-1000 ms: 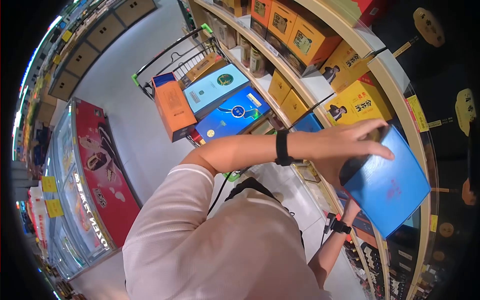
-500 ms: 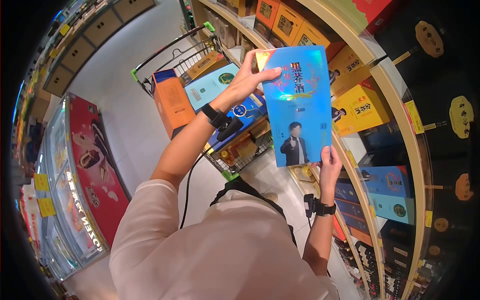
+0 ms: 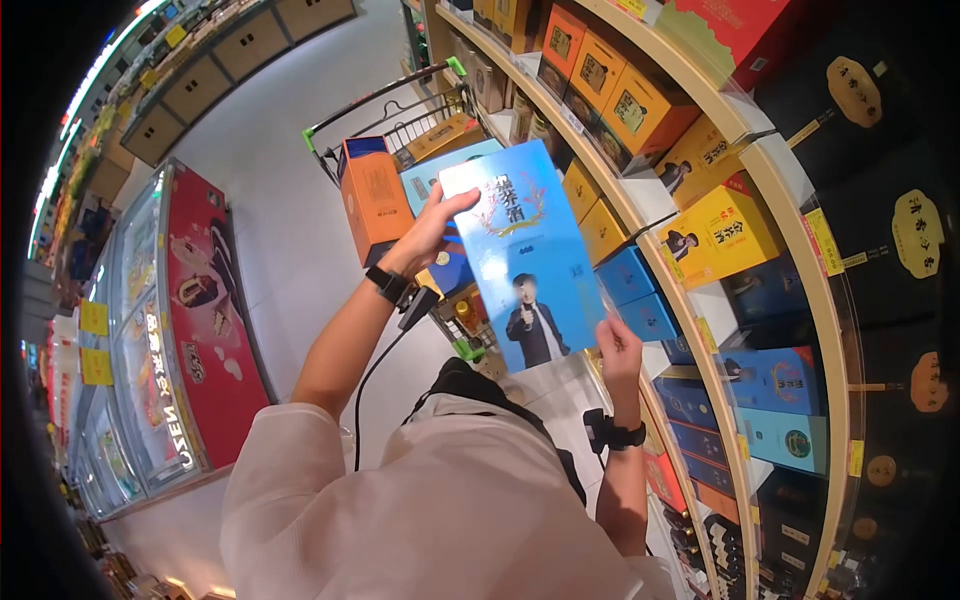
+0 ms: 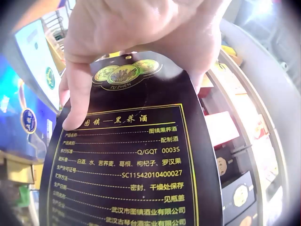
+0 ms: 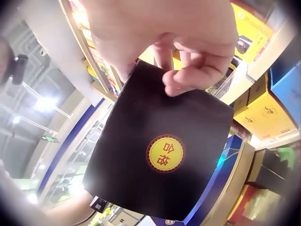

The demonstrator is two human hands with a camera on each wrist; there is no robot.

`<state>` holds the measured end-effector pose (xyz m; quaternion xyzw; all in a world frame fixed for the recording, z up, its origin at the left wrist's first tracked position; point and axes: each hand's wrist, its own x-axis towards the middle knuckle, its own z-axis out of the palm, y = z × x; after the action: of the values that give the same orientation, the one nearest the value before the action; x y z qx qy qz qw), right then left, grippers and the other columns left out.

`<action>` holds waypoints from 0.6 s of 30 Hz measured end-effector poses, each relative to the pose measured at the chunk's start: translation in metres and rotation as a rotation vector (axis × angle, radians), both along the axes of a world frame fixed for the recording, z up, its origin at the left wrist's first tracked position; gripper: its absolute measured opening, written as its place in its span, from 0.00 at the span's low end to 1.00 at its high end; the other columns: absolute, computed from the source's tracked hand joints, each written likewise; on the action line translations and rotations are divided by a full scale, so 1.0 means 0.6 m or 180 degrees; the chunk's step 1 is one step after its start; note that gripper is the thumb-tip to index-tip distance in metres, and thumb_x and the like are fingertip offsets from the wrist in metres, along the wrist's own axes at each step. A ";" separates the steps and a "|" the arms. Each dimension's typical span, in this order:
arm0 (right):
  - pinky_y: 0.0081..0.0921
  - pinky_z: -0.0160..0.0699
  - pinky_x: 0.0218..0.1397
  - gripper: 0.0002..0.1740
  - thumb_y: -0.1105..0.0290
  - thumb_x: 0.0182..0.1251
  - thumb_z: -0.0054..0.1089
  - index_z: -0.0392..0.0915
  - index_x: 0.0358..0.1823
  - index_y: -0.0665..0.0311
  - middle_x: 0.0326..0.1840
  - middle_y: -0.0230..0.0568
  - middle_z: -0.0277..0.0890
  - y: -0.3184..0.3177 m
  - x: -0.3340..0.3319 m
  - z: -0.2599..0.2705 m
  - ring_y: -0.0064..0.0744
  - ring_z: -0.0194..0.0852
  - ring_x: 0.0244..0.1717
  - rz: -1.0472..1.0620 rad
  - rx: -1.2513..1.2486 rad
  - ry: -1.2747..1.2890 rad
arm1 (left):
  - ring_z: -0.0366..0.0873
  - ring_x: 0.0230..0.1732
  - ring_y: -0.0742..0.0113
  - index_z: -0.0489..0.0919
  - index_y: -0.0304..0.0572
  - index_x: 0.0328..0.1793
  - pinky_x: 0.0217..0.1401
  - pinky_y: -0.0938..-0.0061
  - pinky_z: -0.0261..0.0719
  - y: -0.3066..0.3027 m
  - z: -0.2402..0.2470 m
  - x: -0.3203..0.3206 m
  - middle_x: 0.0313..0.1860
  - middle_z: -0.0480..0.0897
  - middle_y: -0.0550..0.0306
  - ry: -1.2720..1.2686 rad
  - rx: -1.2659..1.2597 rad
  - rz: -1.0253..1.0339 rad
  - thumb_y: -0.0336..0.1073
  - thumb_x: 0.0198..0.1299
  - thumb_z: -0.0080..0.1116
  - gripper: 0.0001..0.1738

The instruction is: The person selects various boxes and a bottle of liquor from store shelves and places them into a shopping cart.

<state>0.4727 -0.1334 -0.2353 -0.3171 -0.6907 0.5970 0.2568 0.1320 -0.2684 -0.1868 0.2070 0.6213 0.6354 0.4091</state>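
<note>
A tall blue gift box (image 3: 515, 255), with dark Chinese lettering and a printed figure in a suit, is held up tilted in front of my chest. My left hand (image 3: 428, 232) grips its upper left edge, thumb over the front. At the lower right corner, my right hand (image 3: 620, 358) pinches the edge. The left wrist view shows the box's dark side panel (image 4: 131, 165) with gold text, fingers spread over its upper part. In the right wrist view appears the black end (image 5: 136, 127) of the box with a round yellow sticker (image 5: 165, 154).
Behind the box stands a shopping cart (image 3: 385, 85) with green corners, holding an orange box (image 3: 378, 195) and several others. Curved shelves at right carry yellow boxes (image 3: 735, 235) and blue boxes (image 3: 780, 380). A red-sided freezer (image 3: 205, 300) stands at left.
Both hands have brought the blue box from the right-hand shelves to in front of my body. Its printed front has turned toward me, and it has since shifted left and tilted.
</note>
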 end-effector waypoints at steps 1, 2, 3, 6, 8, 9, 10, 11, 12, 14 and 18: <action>0.17 0.72 0.43 0.19 0.65 0.76 0.61 0.80 0.60 0.70 0.50 0.36 0.75 -0.004 0.007 -0.013 0.21 0.74 0.45 0.0076 0.0445 -0.0074 | 0.84 0.50 0.52 0.53 0.55 0.80 0.39 0.62 0.87 -0.011 -0.007 0.000 0.63 0.76 0.45 -0.0136 -0.0056 0.0028 0.64 0.60 0.65 0.50; 0.18 0.72 0.48 0.18 0.66 0.76 0.61 0.81 0.60 0.69 0.55 0.36 0.73 -0.007 0.009 -0.024 0.21 0.73 0.52 0.0149 0.0892 -0.0147 | 0.80 0.57 0.52 0.52 0.54 0.80 0.47 0.58 0.85 -0.022 -0.019 -0.004 0.66 0.74 0.46 -0.0211 0.0012 0.0026 0.60 0.61 0.65 0.49; 0.23 0.70 0.60 0.21 0.67 0.76 0.59 0.75 0.68 0.63 0.65 0.37 0.62 -0.010 0.005 -0.032 0.26 0.66 0.62 0.0422 0.0611 0.0099 | 0.76 0.63 0.51 0.52 0.53 0.81 0.54 0.53 0.84 -0.030 -0.031 -0.010 0.69 0.71 0.46 -0.0277 0.0088 0.0024 0.57 0.62 0.66 0.49; 0.27 0.64 0.69 0.29 0.65 0.77 0.56 0.63 0.75 0.61 0.68 0.38 0.61 -0.029 -0.033 -0.087 0.31 0.65 0.64 0.0771 -0.1638 0.1096 | 0.77 0.65 0.52 0.52 0.49 0.81 0.55 0.52 0.85 -0.051 -0.034 -0.001 0.69 0.71 0.45 -0.0243 0.0059 0.0031 0.55 0.63 0.67 0.48; 0.32 0.56 0.76 0.36 0.62 0.78 0.55 0.51 0.82 0.60 0.73 0.40 0.61 -0.033 -0.038 -0.092 0.33 0.60 0.72 0.1005 -0.1838 0.0717 | 0.84 0.55 0.49 0.53 0.53 0.81 0.40 0.53 0.90 -0.060 -0.057 -0.012 0.64 0.76 0.44 -0.0131 -0.0037 0.0059 0.59 0.59 0.69 0.51; 0.33 0.54 0.77 0.37 0.61 0.78 0.55 0.51 0.82 0.60 0.75 0.40 0.60 -0.038 -0.039 -0.074 0.33 0.58 0.74 0.1078 -0.2066 0.0658 | 0.84 0.55 0.48 0.53 0.52 0.80 0.39 0.52 0.91 -0.063 -0.049 -0.012 0.64 0.76 0.43 -0.0154 -0.0073 0.0022 0.60 0.59 0.69 0.51; 0.34 0.53 0.79 0.38 0.61 0.78 0.55 0.50 0.83 0.61 0.77 0.41 0.59 -0.043 -0.043 -0.065 0.33 0.56 0.76 0.1149 -0.2299 0.0596 | 0.85 0.54 0.48 0.53 0.51 0.80 0.38 0.51 0.91 -0.064 -0.043 -0.011 0.64 0.75 0.42 -0.0179 -0.0115 -0.0017 0.60 0.59 0.69 0.51; 0.34 0.52 0.79 0.39 0.61 0.78 0.55 0.48 0.83 0.61 0.78 0.41 0.58 -0.042 -0.048 -0.069 0.33 0.54 0.77 0.1316 -0.2264 0.0533 | 0.85 0.54 0.47 0.53 0.50 0.80 0.37 0.50 0.91 -0.066 -0.037 -0.012 0.64 0.75 0.41 -0.0212 -0.0160 -0.0056 0.61 0.59 0.69 0.52; 0.34 0.51 0.80 0.40 0.60 0.78 0.54 0.47 0.84 0.61 0.80 0.41 0.57 -0.038 -0.050 -0.072 0.33 0.53 0.78 0.1482 -0.2231 0.0454 | 0.85 0.54 0.46 0.53 0.49 0.79 0.37 0.49 0.91 -0.068 -0.030 -0.012 0.64 0.75 0.40 -0.0240 -0.0268 -0.0089 0.61 0.59 0.69 0.52; 0.33 0.51 0.80 0.41 0.59 0.79 0.54 0.45 0.85 0.61 0.81 0.42 0.55 -0.040 -0.060 -0.081 0.33 0.51 0.80 0.1628 -0.2230 0.0333 | 0.85 0.54 0.43 0.54 0.48 0.79 0.36 0.47 0.91 -0.073 -0.016 -0.019 0.64 0.75 0.38 -0.0302 -0.0481 -0.0152 0.62 0.59 0.69 0.52; 0.32 0.59 0.77 0.41 0.60 0.80 0.51 0.43 0.85 0.61 0.82 0.40 0.55 -0.052 -0.110 -0.093 0.32 0.55 0.79 0.1555 -0.2357 0.0296 | 0.83 0.52 0.41 0.53 0.48 0.79 0.41 0.48 0.90 -0.075 -0.013 -0.077 0.63 0.75 0.36 -0.0269 -0.0925 -0.0397 0.67 0.55 0.68 0.56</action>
<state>0.4065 -0.1648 -0.2912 -0.1880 -0.4728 0.8609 0.0081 0.0859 -0.3135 -0.1946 0.1569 0.6748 0.5203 0.4992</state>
